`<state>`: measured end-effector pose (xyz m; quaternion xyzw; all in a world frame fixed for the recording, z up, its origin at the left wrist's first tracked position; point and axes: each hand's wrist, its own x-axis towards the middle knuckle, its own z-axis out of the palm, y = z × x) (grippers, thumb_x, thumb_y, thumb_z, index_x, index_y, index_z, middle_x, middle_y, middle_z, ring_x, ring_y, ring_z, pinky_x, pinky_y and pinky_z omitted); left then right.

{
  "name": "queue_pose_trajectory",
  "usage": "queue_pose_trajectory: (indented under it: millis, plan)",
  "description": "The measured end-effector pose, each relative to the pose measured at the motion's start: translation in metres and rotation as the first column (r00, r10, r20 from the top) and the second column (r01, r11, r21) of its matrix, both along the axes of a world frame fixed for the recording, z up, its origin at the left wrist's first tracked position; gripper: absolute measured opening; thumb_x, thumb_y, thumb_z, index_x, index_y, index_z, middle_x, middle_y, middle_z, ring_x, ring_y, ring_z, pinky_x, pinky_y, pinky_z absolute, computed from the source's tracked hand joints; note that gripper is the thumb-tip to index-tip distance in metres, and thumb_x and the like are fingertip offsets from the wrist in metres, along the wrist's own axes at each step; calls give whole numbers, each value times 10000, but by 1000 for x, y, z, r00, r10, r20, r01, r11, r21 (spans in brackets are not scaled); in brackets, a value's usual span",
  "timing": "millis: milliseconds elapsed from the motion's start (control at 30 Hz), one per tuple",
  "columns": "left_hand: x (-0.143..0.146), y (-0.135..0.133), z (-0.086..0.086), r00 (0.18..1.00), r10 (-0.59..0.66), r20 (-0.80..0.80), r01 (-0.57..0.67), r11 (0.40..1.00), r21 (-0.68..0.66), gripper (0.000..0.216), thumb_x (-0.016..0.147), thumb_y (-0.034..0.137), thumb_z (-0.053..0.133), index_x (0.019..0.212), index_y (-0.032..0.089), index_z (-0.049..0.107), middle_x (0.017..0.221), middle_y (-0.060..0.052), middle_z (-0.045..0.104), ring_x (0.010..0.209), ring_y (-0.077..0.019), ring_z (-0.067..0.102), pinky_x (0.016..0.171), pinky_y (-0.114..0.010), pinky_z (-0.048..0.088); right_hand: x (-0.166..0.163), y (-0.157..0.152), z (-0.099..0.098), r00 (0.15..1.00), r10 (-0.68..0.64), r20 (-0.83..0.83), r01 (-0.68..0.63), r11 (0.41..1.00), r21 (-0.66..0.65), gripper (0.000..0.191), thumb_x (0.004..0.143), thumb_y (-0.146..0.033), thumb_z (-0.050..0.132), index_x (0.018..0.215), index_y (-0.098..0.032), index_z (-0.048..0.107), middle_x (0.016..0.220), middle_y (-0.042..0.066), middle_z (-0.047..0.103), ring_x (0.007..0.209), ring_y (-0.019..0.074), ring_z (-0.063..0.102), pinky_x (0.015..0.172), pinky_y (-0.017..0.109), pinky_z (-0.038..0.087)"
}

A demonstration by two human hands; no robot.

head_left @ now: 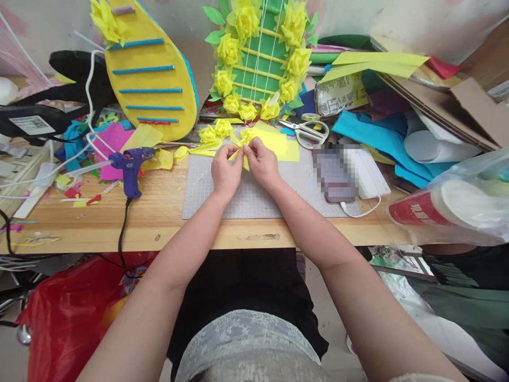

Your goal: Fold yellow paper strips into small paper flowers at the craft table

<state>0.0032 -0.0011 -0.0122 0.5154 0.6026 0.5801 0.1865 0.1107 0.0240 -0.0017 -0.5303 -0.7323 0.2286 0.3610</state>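
Over the grey cutting mat [210, 191], my left hand [227, 171] and my right hand [261, 163] meet, thumbs and fingertips pinched on a piece of yellow paper [245, 162]. Most of that piece is hidden by my fingers. Just beyond lie loose yellow paper flowers [217, 130] and flat yellow paper sheets [274, 142]. Behind them stands a green board [258, 69] with white strings, edged with yellow paper flowers and green leaves. A yellow rounded panel [151, 55] with blue strips leans to its left.
A purple glue gun [133, 170] with its cord stands left of the mat, near coloured scraps. Scissors [308, 131], a blurred phone [336, 175] and a white power bank [368, 172] lie right. A bagged cup [421, 207] sits at the right edge, before piled paper and cardboard [429, 111].
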Motion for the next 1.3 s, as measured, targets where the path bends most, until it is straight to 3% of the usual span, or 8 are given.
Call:
queue_pose_trajectory:
  millis: [333, 533, 700, 800, 900, 1100, 1167, 1300]
  plan:
    - [-1, 4, -6, 994, -6, 111, -4, 995, 97, 41, 731, 159, 667, 747, 177, 634, 791, -10, 666, 778, -130, 651, 804, -255, 519, 0, -3, 7, 1000, 31, 3, -31, 999, -33, 280, 932, -453, 376, 776, -230, 444, 676, -23, 503, 648, 135, 486, 654, 263, 337]
    - [-1, 1, 0, 999, 14, 38, -17, 998, 66, 33, 720, 149, 680, 727, 174, 660, 775, -13, 668, 773, -142, 641, 752, -258, 518, 0, 4, 5, 977, 21, -210, -56, 986, -159, 279, 913, -384, 439, 696, -223, 370, 643, -46, 414, 642, 109, 419, 661, 251, 343]
    - [-2, -1, 2, 999, 41, -30, -39, 998, 55, 55, 721, 148, 685, 680, 177, 662, 745, -10, 672, 746, -139, 628, 714, -254, 504, -4, 4, 5, 883, 15, -470, -155, 953, -259, 285, 868, -273, 512, 644, -208, 348, 614, -62, 345, 598, 78, 338, 612, 221, 315]
    - [-4, -1, 1, 998, 37, -48, -33, 996, 82, 72, 712, 135, 690, 669, 183, 658, 735, -4, 669, 751, -136, 622, 699, -243, 497, -4, 0, 11, 812, -25, -584, -239, 898, -370, 285, 852, -258, 531, 642, -204, 345, 587, -72, 310, 548, 63, 278, 539, 202, 251]
    - [-6, -1, 0, 999, 23, -46, -17, 993, 117, 78, 712, 127, 686, 676, 188, 654, 747, -4, 667, 759, -133, 619, 679, -230, 494, 0, -4, 20, 758, -75, -648, -343, 799, -494, 293, 836, -284, 558, 657, -211, 338, 542, -87, 255, 498, 58, 214, 487, 199, 167]
    - [-4, -2, 1, 999, -10, -51, 17, 991, 132, 67, 715, 127, 659, 696, 186, 634, 774, -15, 650, 789, -142, 607, 659, -227, 482, 6, -6, 26, 693, -151, -705, -439, 688, -578, 317, 825, -263, 575, 641, -208, 323, 511, -97, 268, 466, 46, 184, 466, 205, 126]
    - [-3, -1, 2, 1000, -26, -3, 27, 995, 97, 75, 706, 115, 643, 697, 187, 622, 785, -14, 642, 805, -144, 604, 634, -219, 475, 5, -5, 25, 708, -158, -688, -405, 708, -579, 330, 835, -266, 574, 637, -208, 317, 509, -100, 262, 468, 46, 185, 471, 208, 136]
    - [0, 4, 2, 980, 10, 197, -18, 999, 39, 103, 703, 155, 671, 645, 181, 589, 724, 4, 618, 784, -128, 591, 742, -232, 479, -1, -4, 17, 797, -83, -599, -237, 868, -436, 312, 837, -266, 598, 654, -206, 352, 561, -90, 319, 519, 54, 262, 520, 209, 231]
